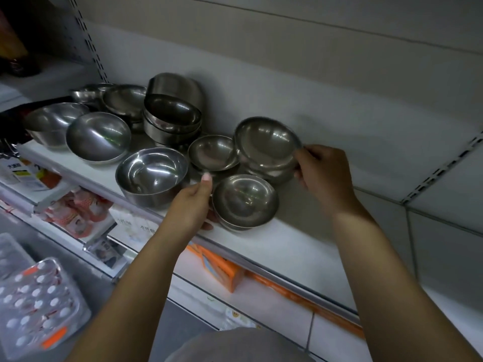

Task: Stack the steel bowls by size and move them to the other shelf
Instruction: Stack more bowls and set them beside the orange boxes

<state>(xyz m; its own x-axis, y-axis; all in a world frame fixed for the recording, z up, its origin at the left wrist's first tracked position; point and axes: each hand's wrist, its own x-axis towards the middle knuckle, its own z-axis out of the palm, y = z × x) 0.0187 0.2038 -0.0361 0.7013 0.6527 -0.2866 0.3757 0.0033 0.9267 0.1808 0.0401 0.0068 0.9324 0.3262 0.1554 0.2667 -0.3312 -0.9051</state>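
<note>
**Both hands on the steel bowls at the right end of the shelf**

The left hand [192, 205] is closed on the near stack [245, 201], a short pile of shallow steel bowls at the front edge of the shelf [287, 244]. Its fingers curl round the pile's left side and low at its base. The thumb points up, its tip at the near rim of a small bowl [213, 152] just behind.

The right hand [324, 176] pinches the right rim of the top bowl [266, 141], thumb above and fingers curled below. This bowl is tilted, mouth toward the camera, and sits on the rear stack [269, 171] by the back wall. Motion blur softens its edge, so I cannot tell whether it is lifted clear of the bowls beneath.

The two piles stand just beside each other between the hands, rear stack behind and right of the near one. Left of the left hand, touching or almost touching the wrist, is a deep bowl [151, 173]. Farther left are a wide bowl [98, 137], a tall stack [172, 118] and more bowls toward the shelf's end.

On the shelf below lie an orange box [224, 270] and, lower left, a blister pack [34, 304].
</note>
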